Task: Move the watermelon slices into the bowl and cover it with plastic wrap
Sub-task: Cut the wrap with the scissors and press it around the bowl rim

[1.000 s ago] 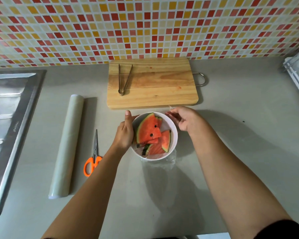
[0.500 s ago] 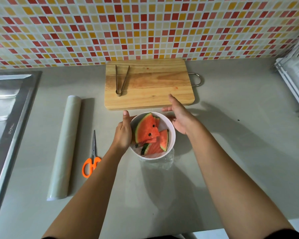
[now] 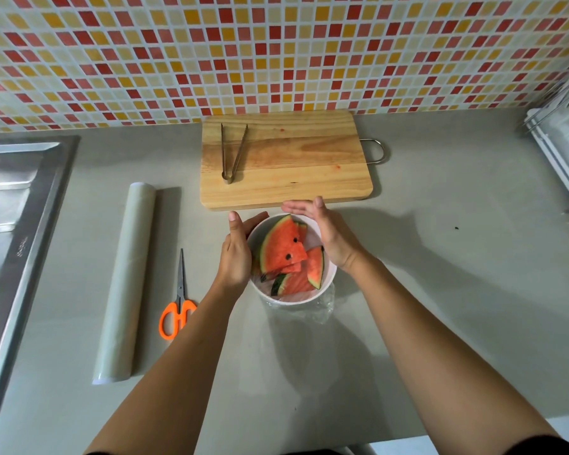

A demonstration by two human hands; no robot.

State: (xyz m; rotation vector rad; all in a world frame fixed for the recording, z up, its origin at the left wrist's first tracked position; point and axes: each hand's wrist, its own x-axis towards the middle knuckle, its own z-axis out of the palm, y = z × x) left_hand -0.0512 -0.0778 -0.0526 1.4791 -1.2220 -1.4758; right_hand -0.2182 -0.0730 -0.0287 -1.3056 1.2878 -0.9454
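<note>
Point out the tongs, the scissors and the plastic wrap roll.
tongs [image 3: 228, 179]: head view, hinged end.
scissors [image 3: 180, 290]: head view, blades near the pivot.
plastic wrap roll [image 3: 126, 284]: head view, middle of its length.

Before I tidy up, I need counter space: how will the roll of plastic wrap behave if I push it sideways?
The roll of plastic wrap lies on its side, a long cylinder, so it would probably roll freely, perhaps toward the sink. It looks straight, so likely stiff when lifted. Its glossy film may be slippery.
</note>
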